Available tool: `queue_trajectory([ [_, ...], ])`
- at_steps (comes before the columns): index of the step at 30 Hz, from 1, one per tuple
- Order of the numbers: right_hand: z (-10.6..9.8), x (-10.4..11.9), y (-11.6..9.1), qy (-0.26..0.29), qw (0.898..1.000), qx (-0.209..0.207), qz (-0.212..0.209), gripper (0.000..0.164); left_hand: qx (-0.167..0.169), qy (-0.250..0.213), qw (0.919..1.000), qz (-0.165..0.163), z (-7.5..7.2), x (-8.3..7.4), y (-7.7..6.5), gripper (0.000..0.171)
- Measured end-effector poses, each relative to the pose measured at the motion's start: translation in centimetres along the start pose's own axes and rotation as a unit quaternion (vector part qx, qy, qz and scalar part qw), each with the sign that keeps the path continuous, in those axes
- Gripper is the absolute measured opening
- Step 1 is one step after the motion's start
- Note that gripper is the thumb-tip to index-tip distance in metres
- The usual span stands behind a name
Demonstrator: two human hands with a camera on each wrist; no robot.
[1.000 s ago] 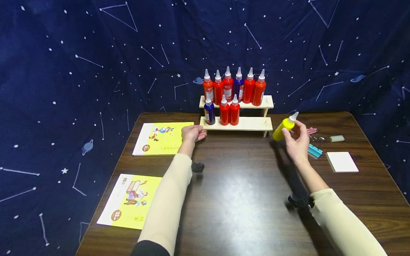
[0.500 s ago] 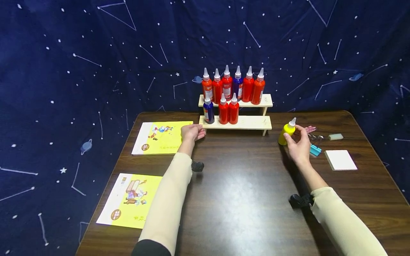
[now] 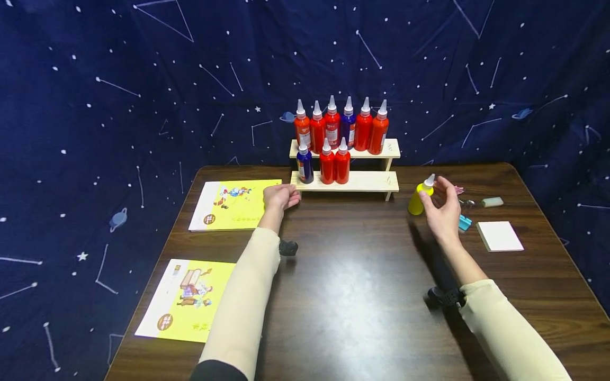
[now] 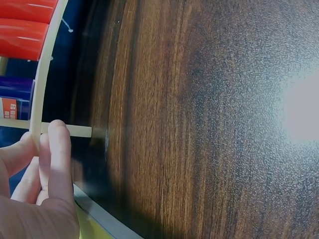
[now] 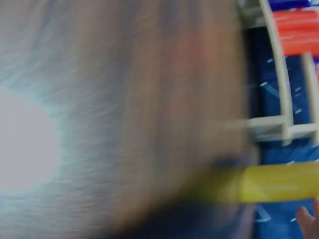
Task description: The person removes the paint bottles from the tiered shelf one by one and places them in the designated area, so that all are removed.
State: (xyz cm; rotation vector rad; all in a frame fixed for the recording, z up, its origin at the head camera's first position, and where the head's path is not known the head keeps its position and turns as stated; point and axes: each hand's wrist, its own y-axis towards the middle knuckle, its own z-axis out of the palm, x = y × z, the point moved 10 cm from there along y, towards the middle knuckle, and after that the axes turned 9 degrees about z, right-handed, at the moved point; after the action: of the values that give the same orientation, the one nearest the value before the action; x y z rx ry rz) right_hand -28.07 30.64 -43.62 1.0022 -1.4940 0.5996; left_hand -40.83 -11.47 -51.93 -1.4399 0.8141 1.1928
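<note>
My right hand point(image 3: 443, 209) is around a small yellow squeeze bottle point(image 3: 416, 202) with a white pointed cap. The thumb lies across its front and the fingers are behind it. In the right wrist view the yellow bottle point(image 5: 279, 182) enters from the right; most of the hand is out of frame. I cannot tell whether its base touches the table. My left hand point(image 3: 280, 197) pinches the left end of the lower board of a two-step wooden shelf point(image 3: 371, 181). The left wrist view shows thumb and fingers on either side of that board point(image 4: 42, 84).
Red squeeze bottles point(image 3: 335, 166) and blue ones point(image 3: 305, 166) stand on both shelf steps. Two yellow-covered books point(image 3: 233, 211) lie at left. On the right are a blue clip point(image 3: 464, 223), an eraser-like block point(image 3: 492, 201) and a white pad point(image 3: 500, 236).
The yellow bottle went from strongly tilted to more upright, moving slightly right and down, then stayed nearly in place. The left hand has kept its hold on the shelf. The head view has shifted slightly.
</note>
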Motion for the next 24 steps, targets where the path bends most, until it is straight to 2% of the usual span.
queue_trajectory([
  [3, -0.2, 1.8, 0.4, -0.015, 0.998, -0.032, -0.049, 0.053, 0.004, 0.003, 1.0, -0.003, 0.0, 0.0, 0.0, 0.03],
  [6, 0.5, 5.3, -0.2, -0.064, 0.989, -0.042, -0.127, 0.053, 0.005, 0.002, 1.0, -0.004, 0.0, 0.0, -0.1, 0.03],
  [9, 2.6, 9.0, -1.3, -0.101, 0.974, -0.01, -0.202, 0.055, -0.001, 0.003, 1.0, 0.001, -0.1, 0.0, -0.1, 0.028],
  [11, 4.7, 10.5, -1.9, -0.119, 0.965, 0.029, -0.23, 0.058, -0.004, 0.005, 1.0, 0.006, -0.1, -0.1, -0.1, 0.028],
  [14, 8.3, 11.3, -2.2, -0.143, 0.957, 0.106, -0.229, 0.064, -0.008, 0.008, 0.9999, 0.006, -0.2, -0.1, 0.1, 0.028],
  [18, 12.8, 10.0, -1.5, -0.172, 0.947, 0.192, -0.19, 0.069, -0.011, 0.011, 0.9999, 0.004, -0.2, 0.1, 0.4, 0.028],
  [21, 15.4, 8.7, -0.5, -0.171, 0.948, 0.227, -0.146, 0.07, -0.011, 0.015, 0.9998, 0.008, -0.2, 0.0, 0.3, 0.028],
  [24, 17.2, 8.0, 0.5, -0.149, 0.954, 0.237, -0.107, 0.071, -0.01, 0.019, 0.9997, 0.012, -0.1, -0.1, 0.1, 0.028],
])
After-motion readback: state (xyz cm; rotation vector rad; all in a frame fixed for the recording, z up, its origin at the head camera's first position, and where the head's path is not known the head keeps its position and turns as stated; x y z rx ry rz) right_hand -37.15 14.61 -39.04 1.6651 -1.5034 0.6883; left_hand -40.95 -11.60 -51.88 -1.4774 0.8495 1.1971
